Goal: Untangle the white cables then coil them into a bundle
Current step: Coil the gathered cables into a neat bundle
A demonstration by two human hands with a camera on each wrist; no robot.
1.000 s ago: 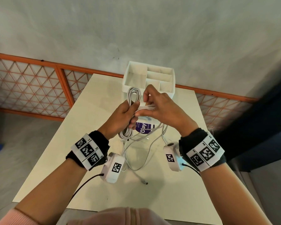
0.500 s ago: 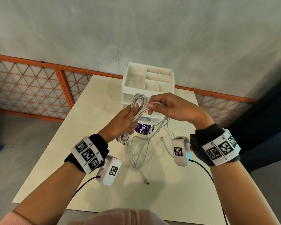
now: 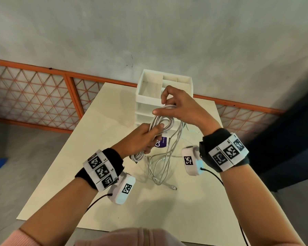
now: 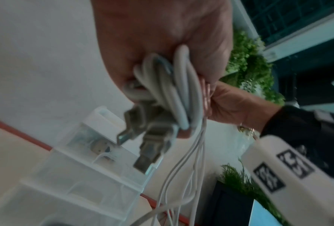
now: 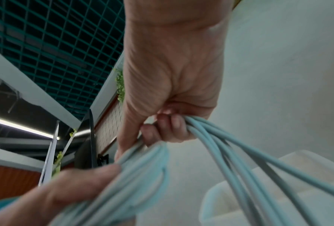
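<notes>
We hold the white cables (image 3: 160,123) up above the cream table (image 3: 100,157), in front of the white drawer organizer (image 3: 149,96) that stands at the table's far edge, toward 12 o'clock. Our left hand (image 3: 140,139) is wrapped around the coiled part of the bundle, fingers curled about it and thumb pressed across the loops; in the left wrist view the coil (image 4: 174,91) sits tight in the palm of that hand (image 4: 162,38), with two blurred USB plugs (image 4: 148,151) sticking out below it. Our right hand (image 3: 178,107), at about 1 o'clock from the left one and just beside it, has its fingers curled over several strands at the top of the loop, thumb pointing toward 9 o'clock. The right wrist view shows those fingertips (image 5: 168,122) hooked over the pale strands (image 5: 230,149), which fan down on both sides of that hand (image 5: 172,68).

From the bundle, loose strands (image 3: 160,167) hang toward 6 o'clock down to the tabletop, where a free connector end (image 3: 173,187) lies. A purple label (image 3: 161,142) shows behind the cables, partly hidden by the left hand. Marker bands wrap both wrists, and a white camera unit (image 3: 123,189) hangs under the left wrist, another (image 3: 191,159) under the right.
</notes>
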